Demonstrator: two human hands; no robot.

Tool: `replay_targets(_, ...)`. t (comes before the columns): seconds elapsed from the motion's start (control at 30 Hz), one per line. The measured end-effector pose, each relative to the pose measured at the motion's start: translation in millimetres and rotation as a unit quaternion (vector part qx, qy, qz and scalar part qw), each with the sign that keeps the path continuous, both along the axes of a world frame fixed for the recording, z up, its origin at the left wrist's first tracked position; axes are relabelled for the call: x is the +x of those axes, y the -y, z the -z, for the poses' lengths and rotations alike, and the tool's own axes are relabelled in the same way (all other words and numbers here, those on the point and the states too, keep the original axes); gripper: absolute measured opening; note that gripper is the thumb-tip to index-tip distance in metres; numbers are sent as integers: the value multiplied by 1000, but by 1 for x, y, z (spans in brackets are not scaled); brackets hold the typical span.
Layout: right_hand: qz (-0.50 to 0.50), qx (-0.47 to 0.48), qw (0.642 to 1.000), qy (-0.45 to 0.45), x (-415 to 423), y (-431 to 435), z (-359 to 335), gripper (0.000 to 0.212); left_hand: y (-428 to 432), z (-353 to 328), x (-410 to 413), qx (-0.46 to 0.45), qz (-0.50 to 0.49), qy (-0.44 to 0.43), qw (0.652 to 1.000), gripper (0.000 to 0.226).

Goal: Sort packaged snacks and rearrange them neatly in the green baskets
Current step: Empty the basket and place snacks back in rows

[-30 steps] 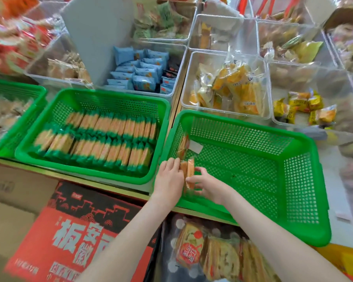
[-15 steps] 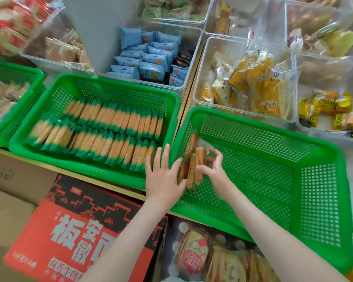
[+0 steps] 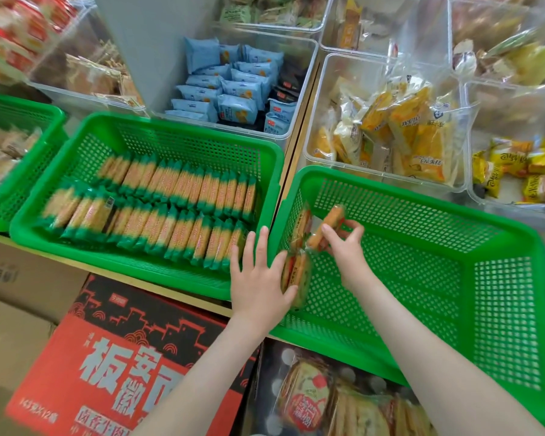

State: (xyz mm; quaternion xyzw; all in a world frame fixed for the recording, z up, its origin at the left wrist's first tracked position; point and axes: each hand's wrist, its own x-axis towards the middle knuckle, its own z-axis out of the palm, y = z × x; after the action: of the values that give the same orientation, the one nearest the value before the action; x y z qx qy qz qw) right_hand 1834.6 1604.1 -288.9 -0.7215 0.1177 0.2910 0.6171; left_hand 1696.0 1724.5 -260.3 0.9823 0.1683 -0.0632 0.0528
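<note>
Shelving crowded with snack bins fills the view, with green perforated plastic in front and clear tubs (image 3: 343,77) of rigid plastic behind.

The left hand (image 3: 258,284) lies palm down, its fingers straight and spread over the rims where two baskets meet. It grasps nothing, and its thumb rests against a standing packet (image 3: 296,272) of crackers in glossy film. The right hand (image 3: 346,250) is bent at the wrist. Its fingertips and thumb pinch a slim cracker packet (image 3: 329,223), held tilted above the basket floor. Just beyond the left thumb a third packet (image 3: 302,225) leans on the side wall.

All three packets are inside the near-empty basket (image 3: 501,309), a rectangular tub of bright green lattice that surrounds the right hand. Left of the left hand, the filled basket (image 3: 183,146) holds two tidy rows of green-ended packets (image 3: 158,209), stood on edge side by side.

Beyond the hands, the tubs hold soft pale-blue pillow packs (image 3: 233,89) and crinkled yellow wrappers (image 3: 422,136). Beneath the left forearm (image 3: 202,366) sits a red-and-black printed carton (image 3: 132,357). Beneath the right forearm (image 3: 428,357) lies a see-through bag of round crackers (image 3: 309,401).
</note>
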Motion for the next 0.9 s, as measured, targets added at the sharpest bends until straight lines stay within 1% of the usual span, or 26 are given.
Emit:
replay_targets(0.03,-31,-13,999,-6,3,-6,1,59,0,-2,0,-6,-1,-9,1000,68)
replay_targets(0.1,-124,-61,990,-7,1,-17,0,59,0,-7,0,-13,-2,-21,1000,67)
replay_targets(0.17,-167,-110,980,12,-4,-23,0,55,1,-8,1,-17,-3,-24,1000,66)
replay_targets(0.23,-198,-177,963,50,-8,-20,-2,52,2,-8,1,-20,0,-5,1000,64)
replay_targets(0.3,-226,-240,940,88,-16,-8,-9,54,2,-8,0,-20,7,3,1000,62)
replay_targets(0.37,-242,-253,926,138,-35,12,-26,55,0,-6,-1,-26,12,12,1000,59)
replay_targets(0.4,-247,-255,917,181,-48,24,-35,54,-1,-5,-2,-30,14,29,999,56)
replay_targets(0.43,-248,-260,904,233,-64,39,-44,51,-2,-4,-2,-35,15,62,997,51)
replay_targets(0.47,-242,-263,889,287,-80,54,-51,47,-2,-2,-4,-44,15,115,992,45)
replay_targets(0.53,-221,-266,860,375,-117,85,-63,37,1,1,-14,-85,23,251,964,34)
replay_targets(0.57,-210,-263,850,406,-138,100,-67,32,7,2,-25,-103,37,302,947,31)
replay_targets(0.6,-200,-261,844,423,-160,114,-68,29,18,3,-39,-118,61,334,933,30)
replay_targets(0.63,-196,-268,841,428,-180,125,-65,28,31,7,-57,-134,94,348,923,28)
replay_targets(0.67,-205,-286,836,422,-199,135,-61,29,47,14,-76,-152,131,341,919,28)
replay_targets(0.7,-233,-322,827,398,-216,144,-52,35,62,23,-96,-167,168,311,920,29)
replay_targets(0.77,-323,-413,800,292,-243,155,-34,59,88,40,-129,-167,216,217,937,36)
replay_targets(0.8,-354,-458,783,229,-252,159,-23,69,98,47,-140,-162,222,165,947,39)
replay_targets(0.87,-369,-506,758,182,-264,160,-11,79,110,53,-150,-151,215,53,963,48)
replay_targets(0.9,-369,-517,753,169,-266,158,-10,81,114,56,-151,-133,205,0,970,54)
